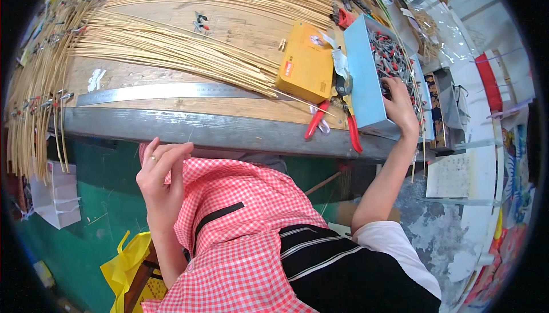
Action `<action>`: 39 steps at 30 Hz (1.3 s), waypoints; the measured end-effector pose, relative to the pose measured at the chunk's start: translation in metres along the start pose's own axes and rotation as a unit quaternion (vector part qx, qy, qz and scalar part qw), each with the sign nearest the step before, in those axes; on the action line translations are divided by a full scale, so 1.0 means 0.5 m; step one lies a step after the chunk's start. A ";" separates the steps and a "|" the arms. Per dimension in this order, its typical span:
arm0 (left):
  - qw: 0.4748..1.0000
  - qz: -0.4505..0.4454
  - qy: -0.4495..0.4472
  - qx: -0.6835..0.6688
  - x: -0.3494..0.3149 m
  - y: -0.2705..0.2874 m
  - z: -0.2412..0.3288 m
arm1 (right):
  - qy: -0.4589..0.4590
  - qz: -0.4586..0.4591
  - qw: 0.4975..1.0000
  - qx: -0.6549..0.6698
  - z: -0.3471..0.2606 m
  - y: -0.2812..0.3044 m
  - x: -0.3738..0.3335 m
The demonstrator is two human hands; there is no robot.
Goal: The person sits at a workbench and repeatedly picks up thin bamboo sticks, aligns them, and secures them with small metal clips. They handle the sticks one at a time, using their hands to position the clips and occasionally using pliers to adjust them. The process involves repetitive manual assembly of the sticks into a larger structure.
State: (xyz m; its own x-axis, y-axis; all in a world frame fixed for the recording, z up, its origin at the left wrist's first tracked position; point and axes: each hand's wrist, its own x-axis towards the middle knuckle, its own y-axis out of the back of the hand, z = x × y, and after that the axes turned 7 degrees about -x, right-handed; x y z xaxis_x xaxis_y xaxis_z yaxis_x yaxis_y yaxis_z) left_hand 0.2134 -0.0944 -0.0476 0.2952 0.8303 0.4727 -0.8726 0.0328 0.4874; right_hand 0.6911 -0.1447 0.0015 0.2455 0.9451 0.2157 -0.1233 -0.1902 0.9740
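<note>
My right hand (401,107) reaches into a light blue box (361,78) at the right end of the workbench. Its fingers curl in among a heap of small black, grey and red clip-like parts (394,54); what lies between the fingertips is hidden. My left hand (163,167) is raised before the bench's front edge, fingers loosely bent and apart, with nothing visible in them. Left of the box stands a yellow carton (306,64). Between the two, pliers with red handles (352,131) hang over the front edge.
Bundles of thin bamboo sticks (183,50) spread over the bench, with a steel ruler (171,92) along its front. More sticks with clips attached (40,84) overhang the left end. A few loose clips (201,22) lie mid-bench. A yellow bag (128,261) is at lower left.
</note>
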 end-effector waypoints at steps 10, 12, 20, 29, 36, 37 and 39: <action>1.000 -0.015 -0.007 0.000 -0.007 0.021 -0.022 | -0.101 0.150 0.978 0.107 0.060 -0.015 0.005; 1.000 -0.005 -0.018 -0.019 -0.017 0.026 -0.030 | -0.093 0.161 0.982 0.024 0.139 -0.045 0.013; 0.998 0.028 -0.045 -0.036 -0.025 0.022 -0.039 | -0.164 0.163 0.973 -0.014 0.219 -0.065 0.027; 0.997 0.027 -0.049 -0.043 -0.023 0.021 -0.045 | -0.214 0.266 0.936 0.084 0.210 -0.054 0.031; 0.997 0.035 -0.049 -0.038 -0.024 0.022 -0.042 | -0.065 0.319 0.912 0.249 -0.044 0.026 0.059; 0.997 0.031 -0.053 -0.039 -0.021 0.019 -0.044 | -0.065 0.293 0.909 0.289 -0.117 0.043 0.053; 0.997 0.031 -0.060 -0.045 -0.020 0.019 -0.049 | -0.058 0.230 0.908 0.345 -0.190 0.040 0.077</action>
State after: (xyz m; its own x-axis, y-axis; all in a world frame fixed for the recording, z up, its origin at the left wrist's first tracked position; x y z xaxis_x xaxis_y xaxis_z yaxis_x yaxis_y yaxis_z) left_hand 0.1927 -0.0888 -0.0660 0.2791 0.7597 0.5873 -0.9202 0.0369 0.3896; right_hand 0.6066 -0.0869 0.0224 0.4256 0.6962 0.5780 0.3835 -0.7174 0.5817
